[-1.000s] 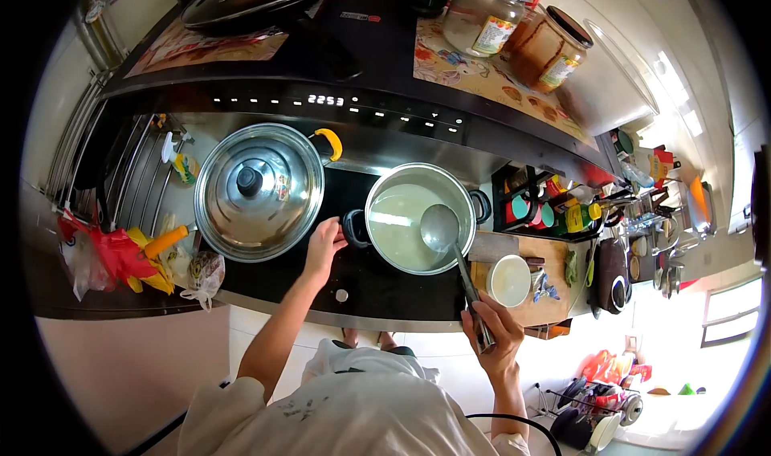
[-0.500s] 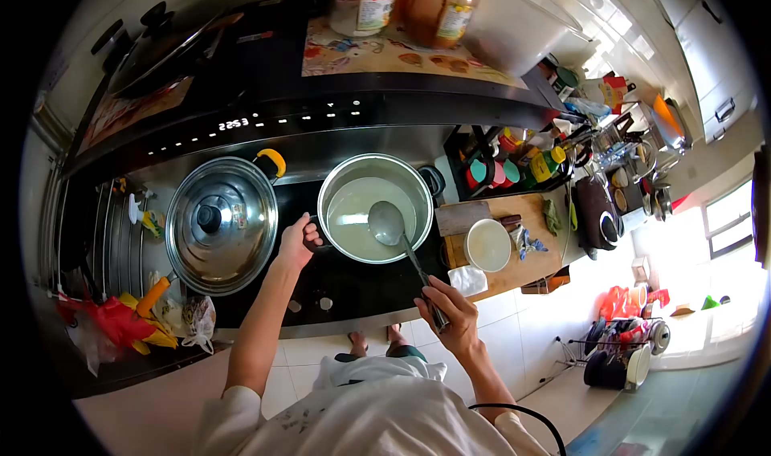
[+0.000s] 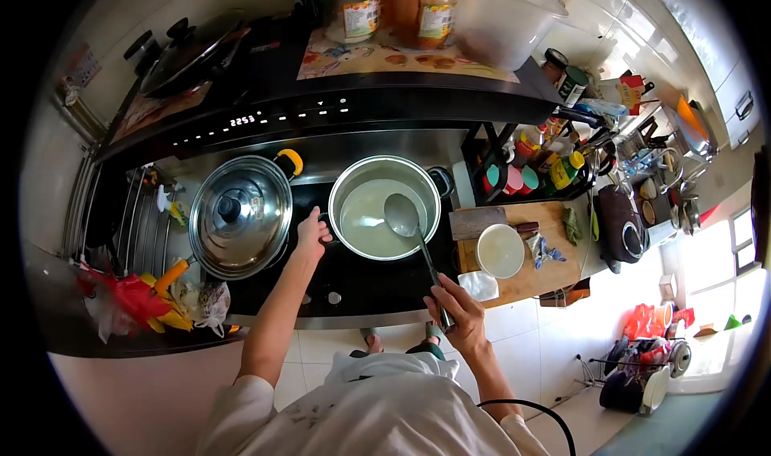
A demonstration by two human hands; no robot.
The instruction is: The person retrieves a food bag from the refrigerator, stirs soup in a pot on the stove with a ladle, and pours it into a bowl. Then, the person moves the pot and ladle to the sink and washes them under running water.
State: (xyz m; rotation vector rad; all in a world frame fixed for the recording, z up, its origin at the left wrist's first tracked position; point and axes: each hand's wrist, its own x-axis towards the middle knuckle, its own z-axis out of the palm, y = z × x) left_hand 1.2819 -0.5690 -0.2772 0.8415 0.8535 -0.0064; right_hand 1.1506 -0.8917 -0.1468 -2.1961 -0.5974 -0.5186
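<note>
An open steel pot [image 3: 384, 251] with pale cloudy liquid stands on the black stove. My left hand [image 3: 312, 234] is closed round the pot's left handle, which it mostly hides. In my right hand [image 3: 459, 310] is the handle of a metal ladle [image 3: 402, 215], its bowl over the liquid inside the pot. A second, lidded pan [image 3: 241, 247] with a glass lid sits to the left. On a wooden board [image 3: 554, 278] at the right is a white bowl [image 3: 499, 252] holding some pale liquid.
Range hood [image 3: 385, 103] above the stove carries glass jars [image 3: 351, 14] and a plastic tub [image 3: 502, 22]. A bottle rack [image 3: 534, 167] stands behind the board. Plastic bags [image 3: 136, 299] lie at the left, and an orange handle [image 3: 171, 276] sticks out from the lidded pan.
My left hand has gone from open beside the pot's handle to closed round it. The ladle's bowl has shifted left within the pot. The camera view has also shifted.
</note>
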